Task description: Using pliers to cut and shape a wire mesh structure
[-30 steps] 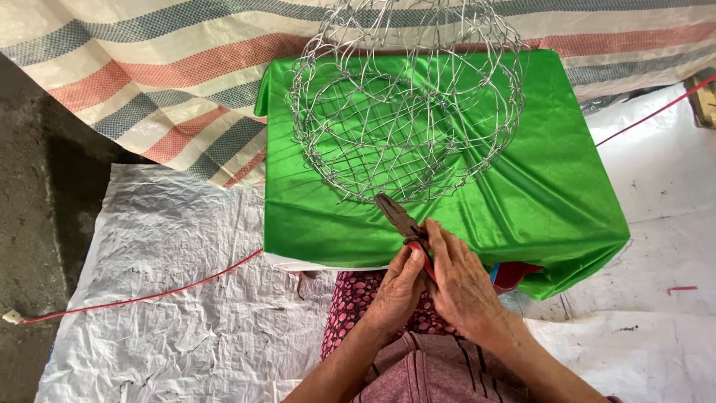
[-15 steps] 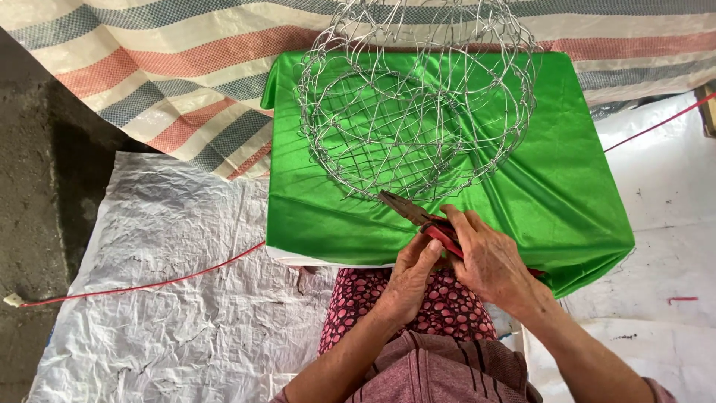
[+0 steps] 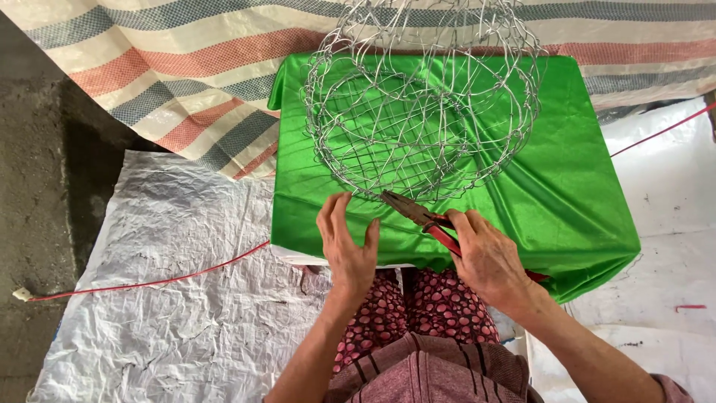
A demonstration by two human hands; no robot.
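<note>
striped tarp, backdrop from 9 to 12 o'clock. white woven sheet, ground cover at 7 o'clock, red cord across it. green cloth, draped over a low table at centre, likely a work surface. wire basket, open mesh dome, on the cloth at 12 o'clock. left hand, fingers spread, flat on the cloth at the basket's rim, seemingly steadying it. right hand, closed around red-handled pliers, tips at the near rim.
</note>
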